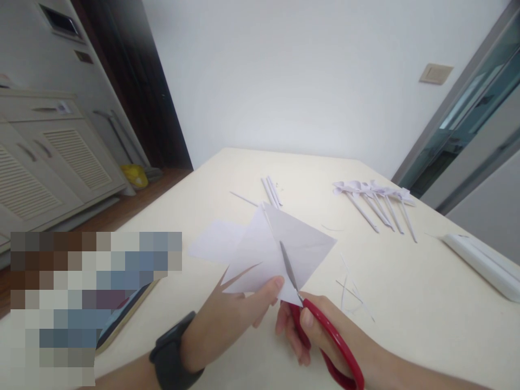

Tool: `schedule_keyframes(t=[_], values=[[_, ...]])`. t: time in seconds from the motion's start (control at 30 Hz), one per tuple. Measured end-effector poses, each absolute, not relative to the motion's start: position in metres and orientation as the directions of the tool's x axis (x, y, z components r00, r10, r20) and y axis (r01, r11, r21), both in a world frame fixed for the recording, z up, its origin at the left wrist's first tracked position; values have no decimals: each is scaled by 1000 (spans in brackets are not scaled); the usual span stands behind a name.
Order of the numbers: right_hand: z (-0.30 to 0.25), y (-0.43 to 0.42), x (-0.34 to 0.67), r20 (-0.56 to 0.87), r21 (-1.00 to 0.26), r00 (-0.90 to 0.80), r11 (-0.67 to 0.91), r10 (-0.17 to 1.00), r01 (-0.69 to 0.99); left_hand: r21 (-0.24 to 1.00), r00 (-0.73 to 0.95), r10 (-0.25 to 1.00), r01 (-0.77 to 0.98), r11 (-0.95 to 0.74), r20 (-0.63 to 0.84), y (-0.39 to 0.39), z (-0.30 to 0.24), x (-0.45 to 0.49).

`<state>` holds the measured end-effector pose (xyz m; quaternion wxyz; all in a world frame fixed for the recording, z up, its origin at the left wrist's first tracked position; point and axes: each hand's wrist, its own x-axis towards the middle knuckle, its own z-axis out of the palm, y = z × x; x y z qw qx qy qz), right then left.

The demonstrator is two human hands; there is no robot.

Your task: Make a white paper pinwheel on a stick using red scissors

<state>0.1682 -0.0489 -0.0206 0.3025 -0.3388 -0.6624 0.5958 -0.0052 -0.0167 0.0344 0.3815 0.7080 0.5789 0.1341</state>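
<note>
A white paper square (305, 236) with slits cut in from its corners is pinched in my left hand (247, 306), the thumb lying on top near the lower corner. My right hand (325, 325) grips red-handled scissors (339, 338), fingers in the loops. One scissor blade lies over the paper, pointing away from me toward its middle; the other blade is hidden beneath. The cut edge runs along the blade from the near corner. Another slit shows at the left corner. Under the held paper, more white paper (209, 242) lies on the table.
Several paper pinwheel-like pieces on sticks (376, 197) lie at the back right. Rolled paper sticks (270, 190) sit behind the held paper. Thin paper scraps (351, 290) are scattered at right, near a long white case (483, 265). A blurred-out item (101, 303) is on the left.
</note>
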Motion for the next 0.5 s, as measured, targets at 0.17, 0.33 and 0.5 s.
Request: schedule_keyframes(t=[0.17, 0.33, 0.5], values=[[-20, -49, 168, -21, -991, -575, 60, 818, 120, 691, 290, 917, 723, -20, -276, -16, 32, -4], [-22, -48, 168, -21, -991, -572, 58, 820, 120, 679, 282, 909, 734, 2, -307, -16, 34, -4], [-24, -49, 168, -17, -991, -573, 61, 819, 117, 679, 267, 912, 734, 17, -311, -15, 34, -4]])
